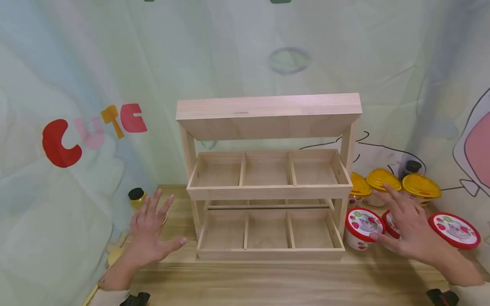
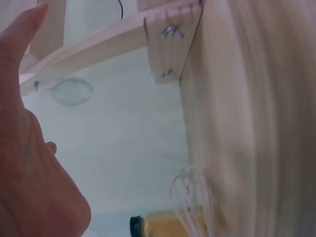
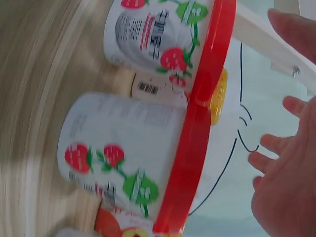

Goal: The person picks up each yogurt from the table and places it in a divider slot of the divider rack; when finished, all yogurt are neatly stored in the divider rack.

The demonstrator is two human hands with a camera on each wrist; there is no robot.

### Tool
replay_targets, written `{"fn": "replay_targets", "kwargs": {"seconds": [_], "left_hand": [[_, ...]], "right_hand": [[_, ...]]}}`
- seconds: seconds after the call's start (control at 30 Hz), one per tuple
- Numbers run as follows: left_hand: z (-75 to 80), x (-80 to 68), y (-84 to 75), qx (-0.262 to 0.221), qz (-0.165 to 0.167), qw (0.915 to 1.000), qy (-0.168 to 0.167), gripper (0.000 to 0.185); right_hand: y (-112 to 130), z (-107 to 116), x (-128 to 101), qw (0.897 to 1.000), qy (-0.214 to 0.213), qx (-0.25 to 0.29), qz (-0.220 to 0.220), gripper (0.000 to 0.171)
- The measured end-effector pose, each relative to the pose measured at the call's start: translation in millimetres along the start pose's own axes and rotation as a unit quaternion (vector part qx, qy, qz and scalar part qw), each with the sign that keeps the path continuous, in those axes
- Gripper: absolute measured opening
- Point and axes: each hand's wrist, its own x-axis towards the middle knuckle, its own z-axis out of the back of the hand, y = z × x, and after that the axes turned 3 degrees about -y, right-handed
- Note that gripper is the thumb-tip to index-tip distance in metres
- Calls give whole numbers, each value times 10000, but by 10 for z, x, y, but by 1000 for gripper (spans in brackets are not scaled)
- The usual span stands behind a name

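Observation:
A pale wooden two-tier rack [image 1: 269,193] stands in the middle of the head view, three compartments across each tier's front. To its left my left hand [image 1: 151,231] is spread with nothing in it. A small yellow jar with a black lid [image 1: 136,194] shows just behind those fingers. My right hand [image 1: 413,231] hovers with fingers extended over several white tubs with red lids, partly hiding one. The nearest tub [image 1: 364,227] sits beside the rack's right side, by my thumb; whether they touch, I cannot tell. In the right wrist view, a strawberry-printed tub [image 3: 123,153] stands apart from the fingers.
Behind the red lids are several yellow-lidded tubs [image 1: 384,178] and a dark-capped container [image 1: 412,166]. A printed curtain [image 1: 237,51] encloses the wooden tabletop [image 1: 245,282] at the back and sides. A clear, blurred object [image 2: 190,202] lies near the yellow jar.

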Motion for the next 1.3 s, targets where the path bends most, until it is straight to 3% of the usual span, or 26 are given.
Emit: {"fn": "replay_targets", "kwargs": {"seconds": [0.17, 0.37, 0.57, 0.8, 1.0, 1.3], "left_hand": [[-209, -13, -59, -648, -173, 9972, 332, 117], [-381, 7, -105, -1006, -435, 9926, 516, 124], [-473, -16, -133, -1593, 18, 9794, 1243, 127], [-599, -22, -111, -2125, 388, 9625, 1641, 133], [-725, -73, -58, -2635, 381, 9518, 1522, 131], [-791, -132, -43, -2390, 520, 9605, 1324, 131]], "right_hand": [[64, -111, 32, 9997, 182, 81, 130, 109], [143, -209, 60, 9978, 656, 11, -23, 107], [187, -266, 64, 9918, 1209, 25, -405, 103], [168, -307, 80, 9892, 1380, -110, -487, 96], [142, -297, 71, 9913, 1224, -148, -469, 91], [193, -138, 12, 9951, 813, -53, -559, 90]]}}
